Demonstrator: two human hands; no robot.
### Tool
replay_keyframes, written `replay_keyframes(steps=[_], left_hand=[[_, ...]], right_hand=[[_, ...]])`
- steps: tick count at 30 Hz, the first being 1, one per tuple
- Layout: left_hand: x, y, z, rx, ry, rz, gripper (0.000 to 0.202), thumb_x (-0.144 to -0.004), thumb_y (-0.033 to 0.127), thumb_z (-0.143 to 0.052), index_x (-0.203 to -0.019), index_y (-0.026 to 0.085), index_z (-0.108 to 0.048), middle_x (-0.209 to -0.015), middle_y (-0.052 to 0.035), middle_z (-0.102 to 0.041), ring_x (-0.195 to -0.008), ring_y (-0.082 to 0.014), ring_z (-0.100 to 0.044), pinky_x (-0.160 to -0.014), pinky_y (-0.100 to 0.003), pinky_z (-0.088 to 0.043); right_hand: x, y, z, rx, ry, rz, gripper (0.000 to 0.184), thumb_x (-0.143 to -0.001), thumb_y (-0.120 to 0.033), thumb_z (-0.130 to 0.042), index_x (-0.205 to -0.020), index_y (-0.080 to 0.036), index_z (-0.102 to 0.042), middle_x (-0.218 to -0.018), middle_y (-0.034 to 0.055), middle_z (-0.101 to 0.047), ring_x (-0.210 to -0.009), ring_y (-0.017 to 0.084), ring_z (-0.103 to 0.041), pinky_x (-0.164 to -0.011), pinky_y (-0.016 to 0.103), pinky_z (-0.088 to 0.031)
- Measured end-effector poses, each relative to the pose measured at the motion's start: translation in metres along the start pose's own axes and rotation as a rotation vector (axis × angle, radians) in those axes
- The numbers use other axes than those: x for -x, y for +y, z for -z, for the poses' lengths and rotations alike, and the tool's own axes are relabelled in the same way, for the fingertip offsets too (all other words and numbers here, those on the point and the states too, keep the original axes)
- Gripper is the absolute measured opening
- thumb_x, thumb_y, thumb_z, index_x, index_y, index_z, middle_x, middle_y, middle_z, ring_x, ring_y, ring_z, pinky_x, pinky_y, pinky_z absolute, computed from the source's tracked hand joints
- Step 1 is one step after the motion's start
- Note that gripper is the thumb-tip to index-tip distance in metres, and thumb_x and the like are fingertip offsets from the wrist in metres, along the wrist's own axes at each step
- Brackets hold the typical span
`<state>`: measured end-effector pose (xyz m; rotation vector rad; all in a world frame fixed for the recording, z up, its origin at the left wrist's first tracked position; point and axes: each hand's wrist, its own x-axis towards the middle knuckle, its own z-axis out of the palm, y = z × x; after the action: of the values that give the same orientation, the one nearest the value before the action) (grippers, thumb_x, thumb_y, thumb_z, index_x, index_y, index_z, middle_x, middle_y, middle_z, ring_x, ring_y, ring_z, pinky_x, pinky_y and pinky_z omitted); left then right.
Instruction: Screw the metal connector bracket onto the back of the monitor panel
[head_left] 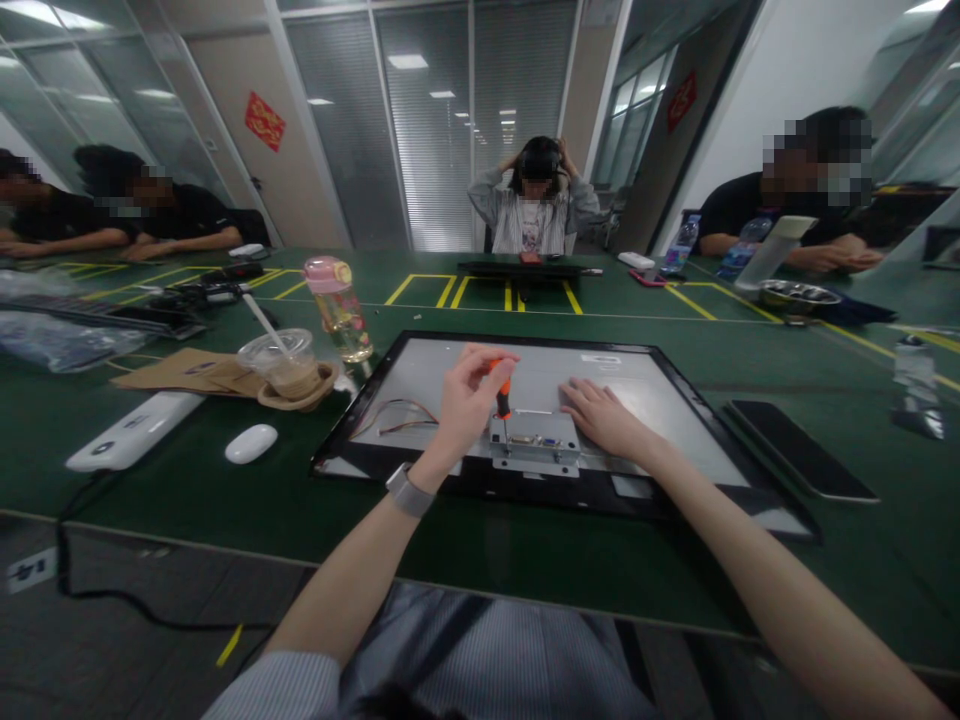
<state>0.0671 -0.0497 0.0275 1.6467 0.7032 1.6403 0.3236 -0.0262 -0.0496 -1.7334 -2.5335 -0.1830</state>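
— What have the fingers hold of?
— The left hand (469, 400) has its fingers closed round an orange screwdriver (502, 392), tip down on the metal bracket (534, 445). The right hand (600, 415) lies open and flat beside it.
— Any containers?
— Left of the fingers, on the counter (225, 500), a cup (289, 365) holds a straw and perhaps a milky drink.

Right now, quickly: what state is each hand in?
Left hand: closed on the small orange-handled screwdriver.
Right hand: open, flat on the grey metal monitor back.
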Motion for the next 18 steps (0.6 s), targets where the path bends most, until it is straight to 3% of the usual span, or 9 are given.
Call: replay_keyframes(steps=[6, 13, 16, 18], left_hand=[[-0.0001, 0.0017, 0.0016, -0.058, -0.015, -0.013, 0.016, -0.093, 0.029, -0.060, -0.091, 0.022, -0.074, -0.087, -0.0026, -0.062, -0.072, -0.0106, -0.058, -0.068, -0.025, -0.049], [-0.0024, 0.0014, 0.0031, 0.089, -0.115, 0.033, 0.024, -0.097, 0.033, -0.053, -0.100, 0.019, -0.073, -0.084, -0.0056, -0.072, -0.088, -0.0179, -0.068, -0.086, -0.034, -0.054], [-0.0019, 0.0002, 0.0032, 0.102, -0.122, 0.046, 0.022, -0.095, 0.031, -0.057, -0.105, 0.020, -0.073, -0.085, -0.0045, -0.071, -0.085, -0.0164, -0.067, -0.084, -0.033, -0.054], [-0.0015, 0.0004, 0.0029, 0.054, -0.078, 0.026, 0.015, -0.091, 0.028, -0.064, -0.099, 0.021, -0.074, -0.085, -0.0032, -0.069, -0.079, -0.0139, -0.064, -0.078, -0.030, -0.053]], right_hand=[[-0.0003, 0.0008, -0.0008, -0.019, -0.007, -0.013, 0.055, -0.103, -0.040, -0.026, -0.148, -0.014, -0.043, -0.155, 0.0202, -0.044, -0.143, 0.037, -0.040, -0.110, 0.058, -0.038], [-0.0004, -0.0008, 0.0008, 0.014, -0.018, -0.010, 0.056, -0.103, -0.038, -0.024, -0.147, -0.010, -0.044, -0.154, 0.0222, -0.043, -0.141, 0.038, -0.041, -0.110, 0.057, -0.038], [-0.0003, -0.0012, 0.0010, 0.017, -0.019, -0.007, 0.055, -0.104, -0.038, -0.025, -0.147, -0.010, -0.044, -0.154, 0.0222, -0.043, -0.142, 0.038, -0.041, -0.110, 0.056, -0.038], [-0.0002, -0.0014, 0.0010, 0.006, -0.019, -0.010, 0.054, -0.103, -0.037, -0.027, -0.148, -0.011, -0.043, -0.155, 0.0220, -0.043, -0.142, 0.037, -0.040, -0.111, 0.056, -0.038]])
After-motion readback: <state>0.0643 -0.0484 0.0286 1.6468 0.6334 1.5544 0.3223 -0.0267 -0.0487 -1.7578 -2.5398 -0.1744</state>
